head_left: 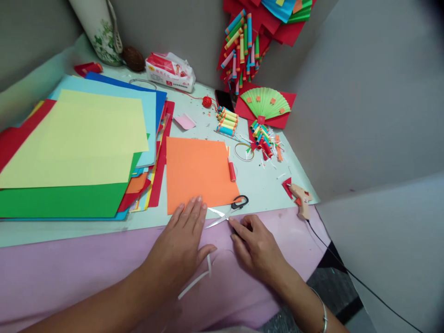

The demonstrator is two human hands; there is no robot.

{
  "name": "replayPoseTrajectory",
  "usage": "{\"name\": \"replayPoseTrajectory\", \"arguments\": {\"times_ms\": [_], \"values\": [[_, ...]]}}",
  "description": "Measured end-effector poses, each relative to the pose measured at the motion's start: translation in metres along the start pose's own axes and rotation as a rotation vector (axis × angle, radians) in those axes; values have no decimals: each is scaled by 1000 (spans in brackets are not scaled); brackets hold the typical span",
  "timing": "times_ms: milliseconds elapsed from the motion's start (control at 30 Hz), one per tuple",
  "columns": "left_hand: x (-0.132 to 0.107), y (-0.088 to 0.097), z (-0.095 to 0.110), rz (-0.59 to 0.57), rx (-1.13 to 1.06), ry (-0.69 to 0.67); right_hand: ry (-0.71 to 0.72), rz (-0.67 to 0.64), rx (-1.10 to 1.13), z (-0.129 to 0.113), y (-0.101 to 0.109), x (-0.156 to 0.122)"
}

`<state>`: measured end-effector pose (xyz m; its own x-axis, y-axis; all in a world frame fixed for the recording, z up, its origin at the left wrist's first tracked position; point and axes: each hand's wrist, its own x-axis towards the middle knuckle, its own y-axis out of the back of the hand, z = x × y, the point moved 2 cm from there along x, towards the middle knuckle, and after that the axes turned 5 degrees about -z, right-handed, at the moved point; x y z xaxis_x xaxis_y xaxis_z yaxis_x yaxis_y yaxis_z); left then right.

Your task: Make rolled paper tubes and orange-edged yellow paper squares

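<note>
My left hand (pixel 185 236) lies flat, its fingertips pressing the lower edge of a square orange sheet of paper (pixel 199 173). Close to its right, my right hand (pixel 258 245) has its fingers closed on a pair of scissors (pixel 222 218). Their blades are spread and point left toward my left hand; one black handle loop shows at the sheet's lower right corner, while the other is hidden by my fingers. Thin white strips (pixel 194 283) lie beneath my left thumb. A small red paper roll (pixel 232 171) rests at the sheet's right edge.
Stacked coloured paper (pixel 72 138) fills the left. A glue gun (pixel 301 199) with a trailing cord lies right. Behind are paper rolls (pixel 227 121), a green paper fan (pixel 265 102), red string (pixel 207 101), a phone (pixel 225 100) and a tissue pack (pixel 169 71). Grey walls border the table.
</note>
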<state>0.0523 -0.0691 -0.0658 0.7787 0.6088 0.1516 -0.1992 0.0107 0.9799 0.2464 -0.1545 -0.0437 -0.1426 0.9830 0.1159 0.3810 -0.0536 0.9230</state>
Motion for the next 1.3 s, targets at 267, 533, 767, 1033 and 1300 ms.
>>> {"name": "replayPoseTrajectory", "arguments": {"times_ms": [267,533,767,1033,1300], "values": [[2,-2,-15,-8,17,33,3,47,-11,1,-5,9],[-1,-3,-8,-20,57,35,9,17,-17,-3,-4,8],[-1,-1,-3,-32,32,62,7,14,-20,-3,-2,6],[0,-1,-3,-61,16,80,11,-11,-10,-7,-3,4],[-1,0,-2,-44,45,63,6,-7,-20,-12,-4,6]]}}
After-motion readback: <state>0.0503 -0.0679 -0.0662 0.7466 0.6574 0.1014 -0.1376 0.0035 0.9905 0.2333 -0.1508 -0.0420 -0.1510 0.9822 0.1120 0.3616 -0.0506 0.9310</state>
